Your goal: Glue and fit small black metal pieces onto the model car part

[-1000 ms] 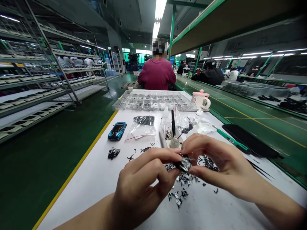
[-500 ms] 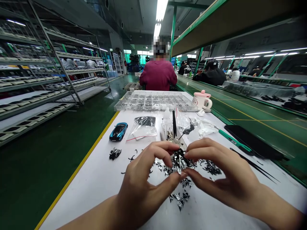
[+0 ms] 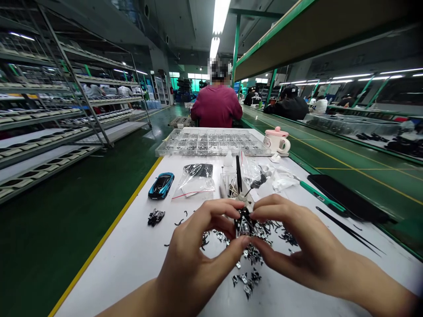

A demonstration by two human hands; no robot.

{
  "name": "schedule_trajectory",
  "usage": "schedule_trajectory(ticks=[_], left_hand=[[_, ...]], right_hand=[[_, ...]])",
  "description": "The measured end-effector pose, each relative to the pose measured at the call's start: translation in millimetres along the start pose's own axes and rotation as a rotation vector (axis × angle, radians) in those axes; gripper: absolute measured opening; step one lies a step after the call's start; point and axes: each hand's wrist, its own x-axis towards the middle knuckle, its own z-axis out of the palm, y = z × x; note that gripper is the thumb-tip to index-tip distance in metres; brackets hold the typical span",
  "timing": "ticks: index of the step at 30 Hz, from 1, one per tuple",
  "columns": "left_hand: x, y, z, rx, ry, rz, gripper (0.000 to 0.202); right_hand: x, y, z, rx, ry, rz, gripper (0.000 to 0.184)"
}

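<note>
Head view: shiny black-and-silver part (image 3: 243, 226)

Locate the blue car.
In the head view, the blue car sits on the left of the table, left of the plastic bag and just beyond a small parts pile.

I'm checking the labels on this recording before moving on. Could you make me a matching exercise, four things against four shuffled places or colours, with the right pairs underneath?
Things
1. Black-and-silver part
2. Toy car
3. Lidded mug
4. Tweezers

Places or colours
A. Pink on top, at the right end of the clear compartment box
B. Slim and black, lying on the right side of the table
C. Held between the left hand and the right hand
D. Blue and black, left of the clear bag

Right pairs: 1-C, 2-D, 3-A, 4-B
</note>
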Motion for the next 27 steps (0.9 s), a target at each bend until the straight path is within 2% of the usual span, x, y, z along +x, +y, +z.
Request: schedule_trajectory(ticks=[2,4,5,6,7,9,12,15,20,24,27], left_hand=[[-1,-3,-1.3,0.004,-0.001,-0.047,0.025],[-1,-6,-2.5,0.015,-0.014,-0.087,0.023],[-1,-7,-3.0,0.016,-0.024,-0.105,0.021],[-1,-8,-3.4,0.015,-0.035,-0.123,0.02],[-1,-8,-3.8,0.012,-0.044,-0.144,0.019],[-2,-7,-4.2,0.0,-0.052,-0.175,0.018],[-3,-4,-3.8,-0.048,-0.048,-0.195,0.019],[-3,-1,-1.9,-0.101,-0.056,-0.204,0.021],[-3,0,2.0,-0.136,-0.07,-0.274,0.021],[-2,4,2.3,-0.179,-0.112,-0.405,0.023],[1,10,1.0,-0.251,-0.147,-0.509,0.028]], right_hand=[[-1,16,-11,-0.039,0.139,0.07,0.029],[-3,40,-24,-0.116,0.374,0.197,0.025],[-5,54,-29,-0.139,0.443,0.288,0.03],[-8,68,-33,-0.143,0.458,0.378,0.037],[-11,82,-35,-0.126,0.435,0.46,0.042],[-17,104,-33,-0.057,0.284,0.592,0.046],[-24,119,-18,0.018,0.1,0.695,0.033],[-25,120,-9,0.053,0.099,0.737,0.023],[-19,111,-17,0.157,0.306,0.745,0.031],[-9,88,-25,0.24,0.432,0.706,0.046],[-3,65,-24,0.263,0.475,0.681,0.049]])
